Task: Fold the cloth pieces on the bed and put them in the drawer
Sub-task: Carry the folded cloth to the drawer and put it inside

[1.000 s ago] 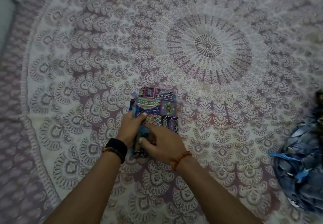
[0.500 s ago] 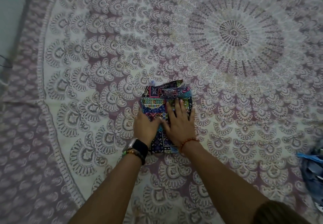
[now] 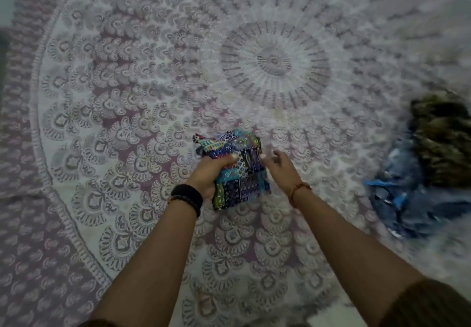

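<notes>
A small folded cloth [image 3: 237, 171] with a bright patchwork print lies in the middle of the bed. My left hand [image 3: 211, 173] grips its left side, fingers curled over the top of the bundle. Just to the cloth's right, my right hand [image 3: 279, 171] has loosely bent fingers; the frame is blurred there, and no contact with the cloth shows. A crumpled blue cloth [image 3: 418, 199] and a dark brownish cloth [image 3: 443, 140] are heaped together at the right edge. No drawer is in view.
The bed is covered by a white and mauve mandala-print sheet [image 3: 275, 61] that fills the view. A pale strip of floor or wall [image 3: 6, 0] shows past the bed's left edge.
Both hands pressed flat on the folded cloth half a second ago. Now my left hand has curled round it and my right hand has come off to the right. The view swung right.
</notes>
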